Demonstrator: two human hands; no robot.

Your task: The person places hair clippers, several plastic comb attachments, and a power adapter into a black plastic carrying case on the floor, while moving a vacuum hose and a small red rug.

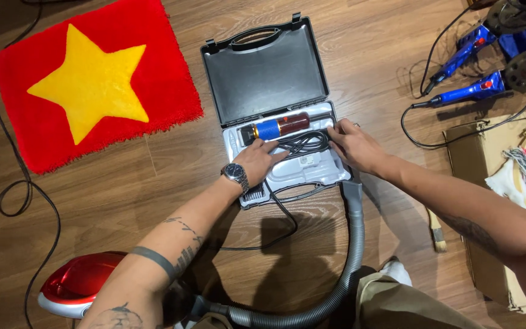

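An open grey tool case (263, 79) lies on the wooden floor (153, 183) at upper centre. In its tray, a blue-and-red power tool (278, 127) lies with its long axis left-right, dark end toward the left. The left hand (258, 161) presses flat, fingers together, beside the coiled black cord (302, 145); the right hand (354, 145) rests fingers on that cord, loosely spread.

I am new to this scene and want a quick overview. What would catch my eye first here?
First, the red rug with a yellow star, on the wood floor at upper left. Next, the open grey case in the middle: both hands, left hand and right hand, press on a black cord inside it, beside a blue and red tool. A red vacuum cleaner sits at lower left.
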